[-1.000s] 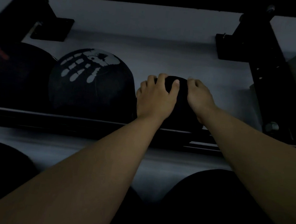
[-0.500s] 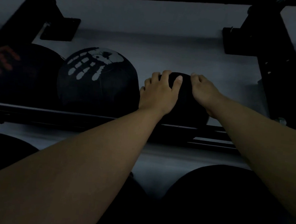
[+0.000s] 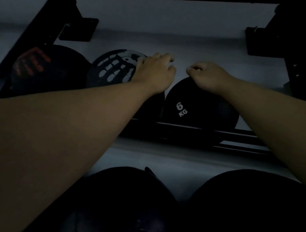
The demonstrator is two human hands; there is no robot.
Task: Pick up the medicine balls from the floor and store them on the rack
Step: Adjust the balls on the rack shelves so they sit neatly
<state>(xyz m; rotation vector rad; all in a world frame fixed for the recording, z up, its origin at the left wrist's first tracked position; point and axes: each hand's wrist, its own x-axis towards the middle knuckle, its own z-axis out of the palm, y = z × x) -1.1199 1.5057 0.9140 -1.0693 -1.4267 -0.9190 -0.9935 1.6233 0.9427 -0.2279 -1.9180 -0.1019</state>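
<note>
The 6 kg ball (image 3: 194,108) was seen resting on the rack's rail (image 3: 192,130), with the white-print ball (image 3: 115,68) just to its left; whether the two touched was hidden by the left forearm. The left hand (image 3: 154,72) was held above and to the left of the 6 kg ball, fingers loosely curled and nothing gripped; part of the white-print ball was covered by it, though contact could not be judged. The right hand (image 3: 207,76) was seen at the top of the 6 kg ball, fingers loosely bent, nothing plainly enclosed; whether the ball was touched could not be told in the dim light.

The main risk was judged to be rolling. No stop was visible to the right of the 6 kg ball, so it might drift that way along the rail once left alone. A brush from a withdrawing wrist might also nudge it forward over the rail. The darkness itself might cause a poor seating to be missed.

Three balls were counted on the rack: the 6 kg ball, the white-print ball, and a red-print ball (image 3: 43,68) furthest left. Two dark rounded shapes were seen below the rail, nearer the camera; what they were could not be made out. Two hands and two rack uprights were counted.
</note>
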